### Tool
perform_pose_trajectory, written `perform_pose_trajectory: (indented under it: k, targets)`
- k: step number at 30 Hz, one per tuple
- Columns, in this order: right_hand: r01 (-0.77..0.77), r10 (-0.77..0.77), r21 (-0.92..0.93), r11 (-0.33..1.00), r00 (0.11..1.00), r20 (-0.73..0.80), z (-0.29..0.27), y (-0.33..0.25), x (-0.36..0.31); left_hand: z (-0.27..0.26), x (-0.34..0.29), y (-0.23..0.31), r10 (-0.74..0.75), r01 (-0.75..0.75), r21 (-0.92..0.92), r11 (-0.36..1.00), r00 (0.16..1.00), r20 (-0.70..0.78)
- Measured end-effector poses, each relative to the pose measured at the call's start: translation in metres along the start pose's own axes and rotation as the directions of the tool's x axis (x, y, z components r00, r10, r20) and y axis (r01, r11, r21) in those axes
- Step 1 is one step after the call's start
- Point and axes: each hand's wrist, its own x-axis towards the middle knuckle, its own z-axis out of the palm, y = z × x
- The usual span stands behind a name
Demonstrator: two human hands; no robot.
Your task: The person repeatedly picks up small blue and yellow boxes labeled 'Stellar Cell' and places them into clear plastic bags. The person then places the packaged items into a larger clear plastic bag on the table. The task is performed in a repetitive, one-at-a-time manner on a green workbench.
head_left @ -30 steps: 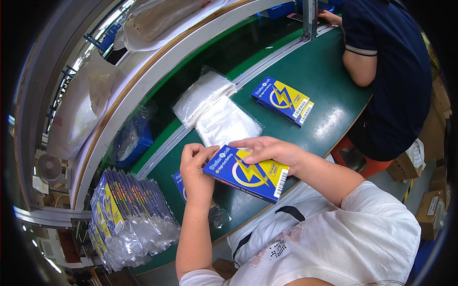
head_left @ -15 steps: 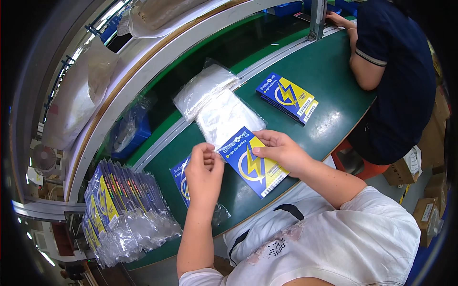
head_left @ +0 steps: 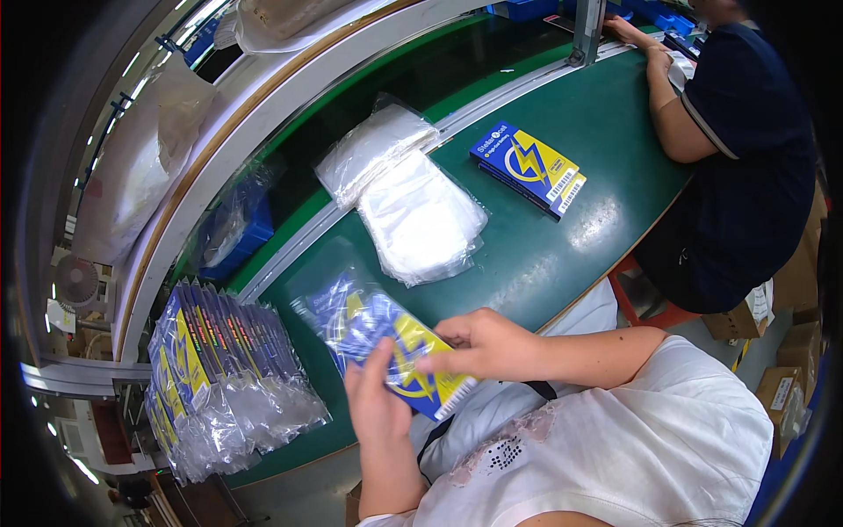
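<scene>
In front of my body, both hands hold a flat blue-and-yellow battery box (head_left: 426,386) tilted over the table's near edge. Shiny clear plastic, a plastic bag (head_left: 329,285), covers its far-left part; how far the box sits inside is blurred. My left hand (head_left: 378,404) pinches the lower left side, its thumb on the face. Fingers of my right hand (head_left: 479,347) close round the right side near the barcode end. Blue at the far left could be a second bagged box; I cannot tell.
Clear flat bags lie in a pile (head_left: 421,220) beyond my hands. A small stack of battery boxes (head_left: 527,167) is at the right. Many bagged boxes (head_left: 228,369) stand in a row at the left. A co-worker (head_left: 738,149) sits at the far right. A blue bin (head_left: 241,237) stands behind the row.
The box has come down and left, toward my body, and clear plastic now covers part of it. My left hand has moved lower, below the box. The co-worker's head has come into view.
</scene>
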Motion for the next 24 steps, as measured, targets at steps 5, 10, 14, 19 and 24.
perform_pose_trajectory:
  k: [5, 10, 14, 19, 24]
  targets:
    - [0.281, -0.245, -0.367, 0.887, 0.959, 0.142, -0.018, -0.032, 0.002, 0.014, -0.01, 0.019, 0.07, -0.07, -0.027, 0.997, 0.998, -0.01]
    - [0.661, -0.815, -0.491, 0.568, 0.536, -0.222, -0.018, -0.04, 0.0, 0.028, -0.039, 0.001, -0.158, 0.09, 0.164, 0.982, 0.87, 0.468]
    - [0.742, -0.858, -0.481, 0.466, 0.513, -0.04, -0.019, -0.048, -0.008, 0.011, -0.027, 0.005, -0.306, 0.315, 0.067, 0.947, 0.812, 0.498]
    - [0.798, -0.712, -0.195, 0.57, 0.598, 0.367, 0.016, -0.027, -0.011, 0.017, -0.021, 0.018, -0.216, 0.175, 0.132, 0.976, 0.868, 0.446]
    - [0.669, -0.599, -0.181, 0.721, 0.732, 0.325, 0.007, -0.025, -0.004, -0.003, -0.007, 0.031, 0.575, -0.334, 0.942, 0.019, 0.775, 0.264]
